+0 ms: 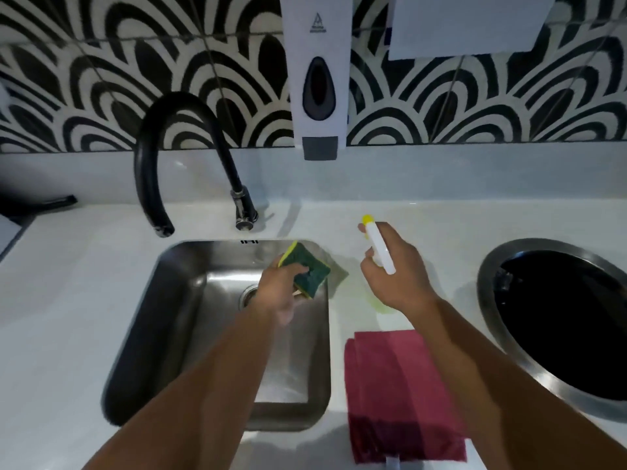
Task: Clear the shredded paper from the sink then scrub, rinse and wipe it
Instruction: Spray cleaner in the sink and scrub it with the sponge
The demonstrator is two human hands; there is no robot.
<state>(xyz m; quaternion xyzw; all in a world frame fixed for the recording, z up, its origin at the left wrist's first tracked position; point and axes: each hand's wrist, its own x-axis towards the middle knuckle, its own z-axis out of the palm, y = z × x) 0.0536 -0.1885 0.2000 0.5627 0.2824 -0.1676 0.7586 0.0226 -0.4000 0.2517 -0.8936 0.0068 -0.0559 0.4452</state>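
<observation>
— Forearms (190,401) first: two, bare, reaching in from the bottom edge. Counts?
— One steel sink (176,300) set in the white counter (68,300), one round bin opening (486,290) well right, one red cloth (400,385) between them, one sponge (308,269), one spray bottle (381,249).
— Hands?
— Left hand (281,293) over the sink's right rear corner, fingers curled round the sponge. Right hand (397,276) above the counter, fingers wrapped round the spray bottle.
— Room?
— Open basin left of the left arm.
</observation>
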